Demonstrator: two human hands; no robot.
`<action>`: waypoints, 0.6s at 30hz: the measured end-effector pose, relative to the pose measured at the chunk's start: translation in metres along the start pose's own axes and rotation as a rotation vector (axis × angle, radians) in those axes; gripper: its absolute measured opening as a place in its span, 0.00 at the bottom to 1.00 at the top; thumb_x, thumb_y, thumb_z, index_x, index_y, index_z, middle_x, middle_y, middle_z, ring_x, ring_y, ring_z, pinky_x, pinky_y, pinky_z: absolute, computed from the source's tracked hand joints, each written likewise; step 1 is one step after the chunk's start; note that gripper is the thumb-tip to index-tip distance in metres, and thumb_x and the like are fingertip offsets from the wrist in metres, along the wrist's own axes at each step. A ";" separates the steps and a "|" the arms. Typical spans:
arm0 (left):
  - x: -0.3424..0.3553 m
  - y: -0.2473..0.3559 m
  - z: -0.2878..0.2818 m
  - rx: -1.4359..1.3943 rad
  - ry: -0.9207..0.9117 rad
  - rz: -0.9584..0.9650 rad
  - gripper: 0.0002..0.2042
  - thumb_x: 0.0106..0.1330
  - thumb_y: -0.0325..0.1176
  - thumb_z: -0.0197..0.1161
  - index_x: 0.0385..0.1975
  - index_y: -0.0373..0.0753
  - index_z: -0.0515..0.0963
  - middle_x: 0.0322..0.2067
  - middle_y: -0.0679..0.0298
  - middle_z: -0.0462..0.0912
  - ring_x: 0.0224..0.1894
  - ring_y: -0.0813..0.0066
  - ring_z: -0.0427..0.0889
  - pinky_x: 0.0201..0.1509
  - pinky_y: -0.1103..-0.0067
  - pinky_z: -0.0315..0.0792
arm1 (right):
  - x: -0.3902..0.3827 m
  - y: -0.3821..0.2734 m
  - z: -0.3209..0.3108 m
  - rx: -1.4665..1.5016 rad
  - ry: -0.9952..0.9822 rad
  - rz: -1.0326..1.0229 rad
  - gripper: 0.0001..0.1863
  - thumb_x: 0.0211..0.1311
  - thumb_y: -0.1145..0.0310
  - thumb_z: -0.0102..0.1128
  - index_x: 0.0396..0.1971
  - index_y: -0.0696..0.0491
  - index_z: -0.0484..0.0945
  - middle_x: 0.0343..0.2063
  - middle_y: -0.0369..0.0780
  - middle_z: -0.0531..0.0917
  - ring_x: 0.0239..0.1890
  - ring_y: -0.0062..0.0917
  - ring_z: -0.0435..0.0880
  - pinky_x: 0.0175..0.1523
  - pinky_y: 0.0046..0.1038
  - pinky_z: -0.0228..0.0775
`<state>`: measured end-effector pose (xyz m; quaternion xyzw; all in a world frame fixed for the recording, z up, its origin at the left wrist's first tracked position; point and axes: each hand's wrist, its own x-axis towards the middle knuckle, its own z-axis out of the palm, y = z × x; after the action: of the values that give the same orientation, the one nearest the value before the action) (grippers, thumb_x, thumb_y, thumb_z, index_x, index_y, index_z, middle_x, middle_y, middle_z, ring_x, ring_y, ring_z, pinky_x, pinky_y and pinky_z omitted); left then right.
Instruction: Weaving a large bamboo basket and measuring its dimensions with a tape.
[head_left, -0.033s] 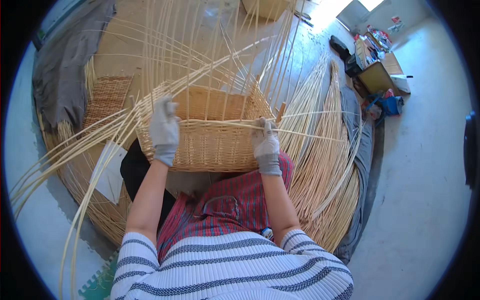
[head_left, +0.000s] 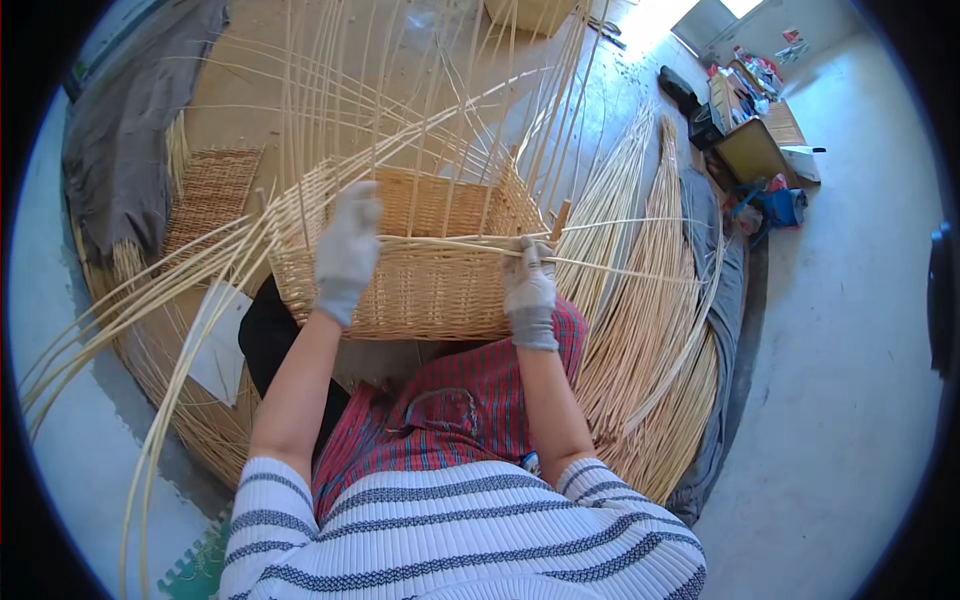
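A pale woven basket (head_left: 420,295) sits on my lap over a red-and-blue striped cloth (head_left: 460,370), long upright stakes (head_left: 425,110) rising from it. My left hand (head_left: 348,255), in a pale glove, is at the front rim left of centre, blurred, so its fingers are unclear. Near the right front corner, my right hand (head_left: 530,290), also gloved, is closed on the rim and the loose weaving strands (head_left: 610,270) there. A short wooden peg (head_left: 562,218) stands by that corner. More long strands (head_left: 150,292) trail out from the left corner.
Bundles of rods (head_left: 650,380) lie on the right over grey cloth. A woven mat (head_left: 210,195), a white board (head_left: 215,350) and a dark grey cloth (head_left: 120,140) are at left. A cluttered desk (head_left: 750,145) with a blue bag (head_left: 783,208) stands back right.
My left hand has moved right and slightly up along the front rim, now blurred. The basket and my right hand have shifted up very slightly.
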<state>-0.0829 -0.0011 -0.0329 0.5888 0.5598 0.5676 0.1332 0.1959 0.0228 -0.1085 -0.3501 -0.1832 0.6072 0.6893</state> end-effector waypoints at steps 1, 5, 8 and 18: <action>0.001 -0.003 0.013 -0.030 -0.262 -0.283 0.18 0.71 0.43 0.59 0.51 0.37 0.72 0.34 0.51 0.84 0.16 0.69 0.80 0.17 0.71 0.74 | -0.004 0.004 0.000 -0.001 -0.002 0.015 0.09 0.69 0.73 0.57 0.45 0.45 0.71 0.41 0.37 0.83 0.42 0.28 0.83 0.47 0.30 0.79; 0.001 -0.035 0.027 -0.128 -0.708 -0.876 0.20 0.71 0.48 0.59 0.44 0.33 0.76 0.27 0.53 0.83 0.19 0.68 0.83 0.21 0.74 0.77 | 0.008 -0.012 0.057 -0.533 -0.155 -0.057 0.09 0.68 0.76 0.55 0.41 0.47 0.68 0.40 0.39 0.83 0.42 0.29 0.84 0.44 0.31 0.80; 0.005 0.005 0.046 0.061 -0.632 -0.822 0.24 0.71 0.53 0.56 0.36 0.33 0.80 0.19 0.56 0.81 0.17 0.69 0.83 0.20 0.74 0.77 | 0.082 0.007 0.120 -0.928 -0.436 -0.910 0.11 0.64 0.80 0.55 0.43 0.50 0.71 0.41 0.40 0.83 0.41 0.30 0.85 0.41 0.28 0.80; 0.002 -0.031 0.047 -0.184 -0.599 -0.811 0.21 0.63 0.53 0.66 0.30 0.37 0.79 0.22 0.59 0.83 0.21 0.69 0.84 0.25 0.76 0.78 | 0.034 0.014 0.008 0.079 -0.450 -0.373 0.06 0.74 0.66 0.47 0.45 0.50 0.70 0.19 0.33 0.69 0.24 0.22 0.74 0.35 0.35 0.77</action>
<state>-0.0606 0.0334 -0.0718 0.4467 0.6282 0.3235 0.5488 0.1875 0.0576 -0.1187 -0.1396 -0.3687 0.5392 0.7442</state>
